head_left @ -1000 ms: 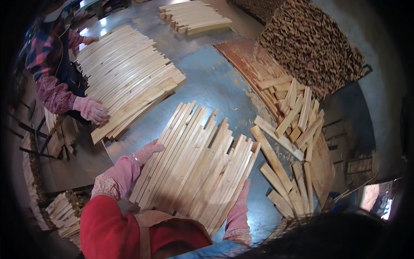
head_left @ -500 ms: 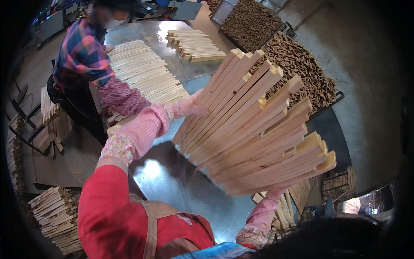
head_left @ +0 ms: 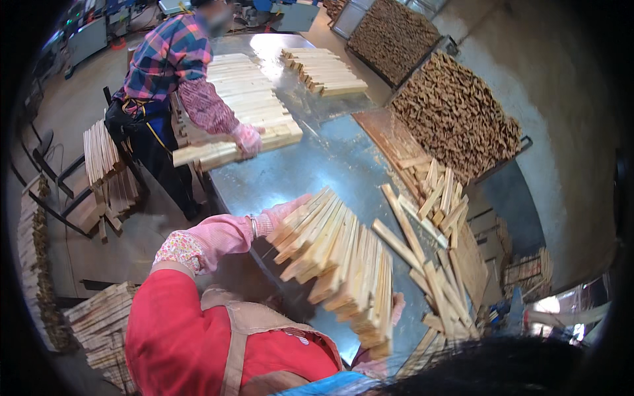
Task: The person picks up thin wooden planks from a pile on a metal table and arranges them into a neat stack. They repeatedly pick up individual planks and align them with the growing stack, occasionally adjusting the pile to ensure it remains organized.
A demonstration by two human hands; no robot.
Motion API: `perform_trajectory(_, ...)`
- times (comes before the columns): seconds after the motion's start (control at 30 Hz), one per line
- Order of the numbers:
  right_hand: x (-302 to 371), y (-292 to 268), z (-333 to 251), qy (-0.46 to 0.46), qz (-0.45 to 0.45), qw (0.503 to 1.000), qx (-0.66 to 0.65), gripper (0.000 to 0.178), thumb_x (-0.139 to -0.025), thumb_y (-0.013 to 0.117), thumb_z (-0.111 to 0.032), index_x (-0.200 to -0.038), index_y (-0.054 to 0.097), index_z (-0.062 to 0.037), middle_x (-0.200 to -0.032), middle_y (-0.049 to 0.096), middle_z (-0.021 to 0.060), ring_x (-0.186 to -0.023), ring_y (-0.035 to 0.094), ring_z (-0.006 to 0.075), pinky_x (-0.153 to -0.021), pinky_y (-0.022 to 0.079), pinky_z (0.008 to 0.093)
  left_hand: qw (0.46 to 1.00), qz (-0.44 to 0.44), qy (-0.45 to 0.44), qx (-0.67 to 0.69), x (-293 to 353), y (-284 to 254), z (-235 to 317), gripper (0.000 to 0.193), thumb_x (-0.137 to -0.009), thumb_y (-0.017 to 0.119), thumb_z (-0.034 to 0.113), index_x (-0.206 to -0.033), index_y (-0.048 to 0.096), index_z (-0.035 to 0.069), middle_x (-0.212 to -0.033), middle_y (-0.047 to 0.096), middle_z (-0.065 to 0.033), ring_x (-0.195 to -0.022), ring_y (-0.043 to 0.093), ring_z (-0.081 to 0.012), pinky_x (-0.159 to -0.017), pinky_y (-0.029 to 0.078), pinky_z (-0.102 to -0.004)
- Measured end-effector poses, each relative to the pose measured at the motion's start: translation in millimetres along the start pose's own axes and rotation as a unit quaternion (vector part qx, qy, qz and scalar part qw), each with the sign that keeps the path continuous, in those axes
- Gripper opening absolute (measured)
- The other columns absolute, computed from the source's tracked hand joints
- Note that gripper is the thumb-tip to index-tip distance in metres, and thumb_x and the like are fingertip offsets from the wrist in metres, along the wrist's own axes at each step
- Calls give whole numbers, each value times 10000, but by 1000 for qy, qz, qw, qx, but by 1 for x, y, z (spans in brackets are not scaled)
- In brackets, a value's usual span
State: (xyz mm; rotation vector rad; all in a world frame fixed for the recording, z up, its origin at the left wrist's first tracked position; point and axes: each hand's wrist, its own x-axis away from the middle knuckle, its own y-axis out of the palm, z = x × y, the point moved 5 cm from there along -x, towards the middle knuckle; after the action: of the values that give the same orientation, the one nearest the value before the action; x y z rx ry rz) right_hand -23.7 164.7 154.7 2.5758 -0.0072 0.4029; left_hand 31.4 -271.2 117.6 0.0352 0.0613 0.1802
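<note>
A fanned row of pale wooden strips (head_left: 337,247) hangs over the metal table (head_left: 310,155), close to my body, with its cut ends tilted toward me. My left hand (head_left: 290,210), in a pink glove, grips the strips at the row's left end. At the opposite end my right hand (head_left: 397,307) presses against the outermost strips. Its fingers are largely hidden behind the wood.
Loose strips (head_left: 429,280) lie scattered on the table's right side. Across the table, a co-worker (head_left: 165,72) touches a long row of strips (head_left: 241,99). A smaller stack (head_left: 327,71) lies beyond. Crates of wood pieces (head_left: 456,119) stand right.
The strips in my hands have come down and toward me, tipping so their near ends show. The co-worker's hand has moved to the near end of the long row.
</note>
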Motion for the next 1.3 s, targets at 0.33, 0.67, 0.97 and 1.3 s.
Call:
perform_trajectory(0.33,-27,-203,158,-25,43,936,348,605,-1070,578,-459,-1346,668,73,-1245,735,163,-1104,658,270,-1022,500,412,895,19,-246,-371,141,-13,-151,415,-1004,548,311,-1345,744,178,-1225,768,-199,-1167,722,-411,-1023,563,-470)
perform_trajectory(0.67,-68,-95,149,131,8,980,150,618,-1063,606,-339,-1539,526,45,-1413,647,191,-1216,674,297,-1067,536,387,899,174,-295,-273,125,-34,-164,610,-1015,578,536,-1478,655,145,-1297,749,-224,-1249,698,-396,-1089,525,-431)
perform_trajectory(0.97,-133,20,240,186,-42,965,180,700,-1014,743,-332,-1606,502,-45,-1357,678,70,-1181,643,218,-1039,527,364,871,220,-275,-344,21,-166,-88,674,-997,591,569,-1462,626,82,-1277,739,-267,-1230,687,-440,-1049,528,-464)
perform_trajectory(1.3,-129,192,350,208,-161,948,176,718,-1048,713,-316,-1633,418,-25,-1414,634,77,-1233,595,196,-1069,495,358,775,277,-313,-474,-38,-372,-83,723,-978,616,604,-1469,628,74,-1349,704,-277,-1284,650,-456,-1091,506,-493)
